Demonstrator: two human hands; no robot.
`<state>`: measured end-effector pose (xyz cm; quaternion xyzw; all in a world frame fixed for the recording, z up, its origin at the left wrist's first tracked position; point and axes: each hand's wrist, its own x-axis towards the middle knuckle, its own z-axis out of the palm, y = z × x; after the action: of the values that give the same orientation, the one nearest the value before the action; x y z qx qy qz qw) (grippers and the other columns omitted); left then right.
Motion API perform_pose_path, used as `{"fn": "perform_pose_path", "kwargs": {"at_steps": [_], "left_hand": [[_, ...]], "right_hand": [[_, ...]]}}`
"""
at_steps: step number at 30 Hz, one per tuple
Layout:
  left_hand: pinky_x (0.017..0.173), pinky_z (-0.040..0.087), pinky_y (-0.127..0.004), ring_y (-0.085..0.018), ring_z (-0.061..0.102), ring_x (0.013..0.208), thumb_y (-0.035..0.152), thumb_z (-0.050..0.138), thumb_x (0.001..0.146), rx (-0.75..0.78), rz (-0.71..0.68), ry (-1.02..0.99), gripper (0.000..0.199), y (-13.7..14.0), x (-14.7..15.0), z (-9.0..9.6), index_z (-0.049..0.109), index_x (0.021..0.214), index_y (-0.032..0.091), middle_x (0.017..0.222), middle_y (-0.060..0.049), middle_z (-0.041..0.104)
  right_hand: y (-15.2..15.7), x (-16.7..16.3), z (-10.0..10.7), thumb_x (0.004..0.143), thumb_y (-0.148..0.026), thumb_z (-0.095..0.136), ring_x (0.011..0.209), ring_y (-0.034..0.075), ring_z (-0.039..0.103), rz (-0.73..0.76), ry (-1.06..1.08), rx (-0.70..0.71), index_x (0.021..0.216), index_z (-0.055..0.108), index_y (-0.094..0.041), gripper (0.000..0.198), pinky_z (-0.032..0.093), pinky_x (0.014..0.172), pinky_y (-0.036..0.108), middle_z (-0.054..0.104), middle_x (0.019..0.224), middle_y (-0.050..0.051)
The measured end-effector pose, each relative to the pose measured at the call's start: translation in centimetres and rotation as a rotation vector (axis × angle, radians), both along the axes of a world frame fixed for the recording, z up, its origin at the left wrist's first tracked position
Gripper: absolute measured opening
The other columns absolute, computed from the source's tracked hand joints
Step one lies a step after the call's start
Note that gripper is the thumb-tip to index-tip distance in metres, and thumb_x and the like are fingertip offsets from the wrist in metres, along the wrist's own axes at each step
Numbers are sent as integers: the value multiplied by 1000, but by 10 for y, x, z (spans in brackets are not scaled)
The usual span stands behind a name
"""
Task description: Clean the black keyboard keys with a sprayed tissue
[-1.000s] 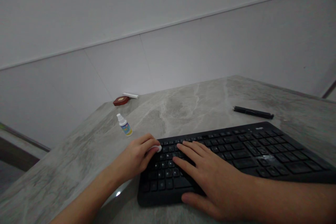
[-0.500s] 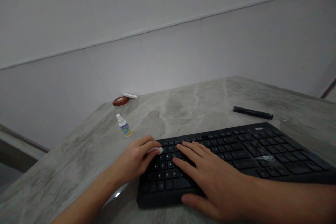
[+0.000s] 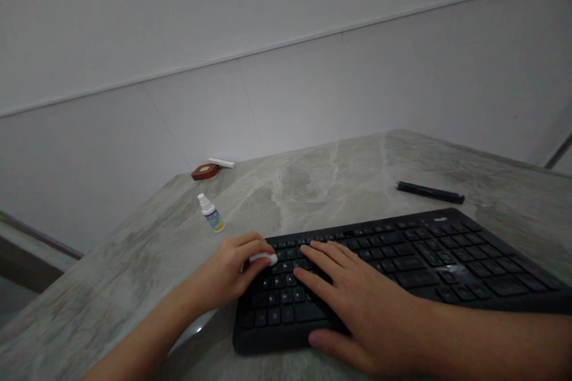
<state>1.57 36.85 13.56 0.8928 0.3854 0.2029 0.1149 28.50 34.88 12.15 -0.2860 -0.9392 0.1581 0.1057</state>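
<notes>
A black keyboard (image 3: 268, 339) lies across the front of the table. Over its upper left keys, my left hand (image 3: 236, 265) pinches a small white piece (image 3: 264, 257) between thumb and fingers. The end of that piece touches or nearly touches the keys; its material is too small to make out. My right hand (image 3: 353, 297) rests on the keyboard's middle-left part, fingers spread over the keys and thumb at the front edge. The palm hides the keys beneath it. Just beyond my left hand stands a small white spray bottle (image 3: 211, 214) with a blue and yellow label.
Behind the keyboard on the right lies a black pen-like object (image 3: 429, 192). A reddish-brown tape measure-like case (image 3: 205, 172) and a white strip (image 3: 221, 162) sit at the far left edge. The grey marbled table (image 3: 286, 190) backs onto a pale wall (image 3: 295, 95).
My left hand has shifted very slightly, and more of the white piece shows between its fingers. My right hand and the keyboard stay put.
</notes>
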Motion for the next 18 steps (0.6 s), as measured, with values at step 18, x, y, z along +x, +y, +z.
{"fn": "perform_pose_path", "kwargs": {"at_steps": [18], "left_hand": [[80, 53, -30, -17, 63, 89, 16, 46, 100, 66, 17, -54, 17, 0, 3, -8, 61, 107, 19, 100, -6, 63]], "right_hand": [[-1, -1, -1, 89, -53, 55, 141, 41, 28, -12, 32, 24, 144, 48, -14, 68, 24, 113, 62, 34, 154, 22]]}}
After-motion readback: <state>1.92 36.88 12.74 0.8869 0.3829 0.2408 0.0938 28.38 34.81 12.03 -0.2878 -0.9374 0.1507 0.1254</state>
